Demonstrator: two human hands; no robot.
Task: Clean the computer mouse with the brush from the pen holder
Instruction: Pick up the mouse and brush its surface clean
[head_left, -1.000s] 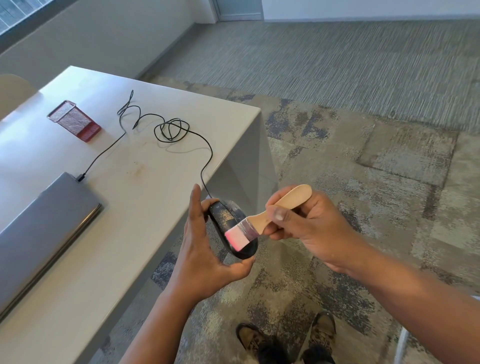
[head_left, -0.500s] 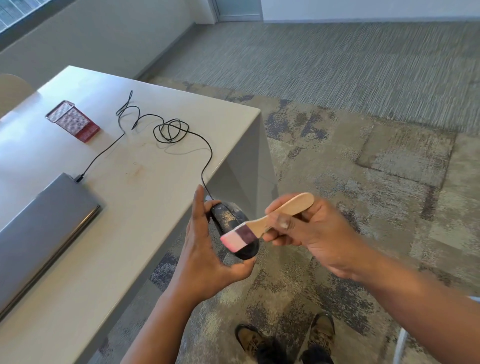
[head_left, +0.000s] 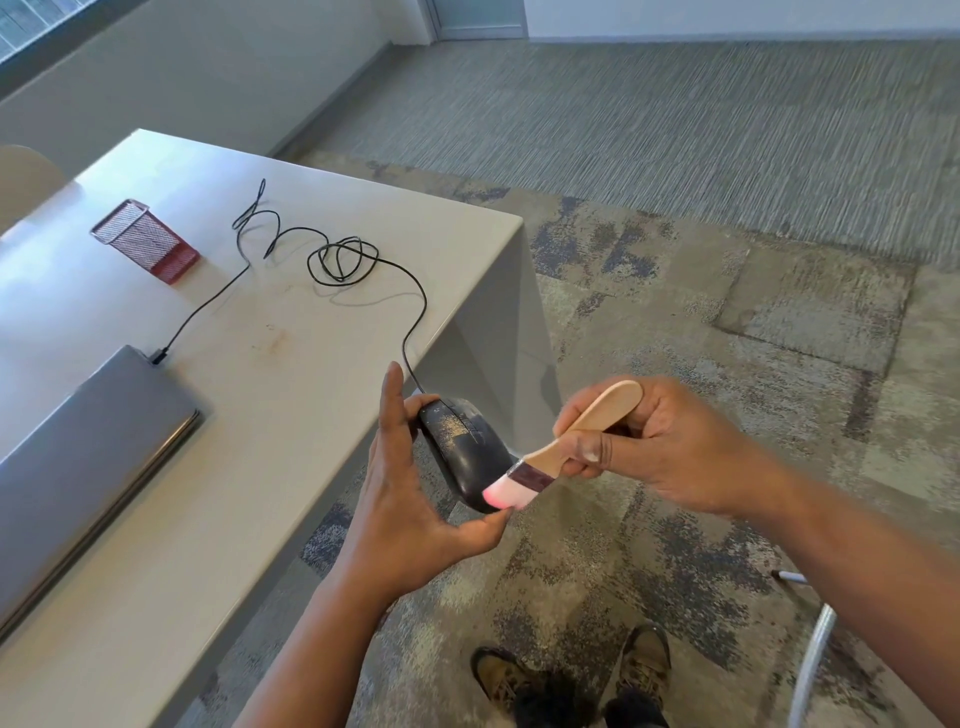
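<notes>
We held the black, dust-speckled computer mouse (head_left: 464, 451) at the centre of the frame, just off the edge of the white table (head_left: 270, 374), our left hand (head_left: 402, 499) clamped round it with thumb under its near end and fingers along its far side. Our right hand (head_left: 654, 447) gripped the wooden-handled flat brush (head_left: 566, 447). Half a second before, its pink bristles lay across the mouse's middle; now they had swept down to its near end, beside our left thumb. Pale dust remained near the buttons, so we judged more strokes were needed. The red mesh pen holder (head_left: 145, 240) stood at upper left.
</notes>
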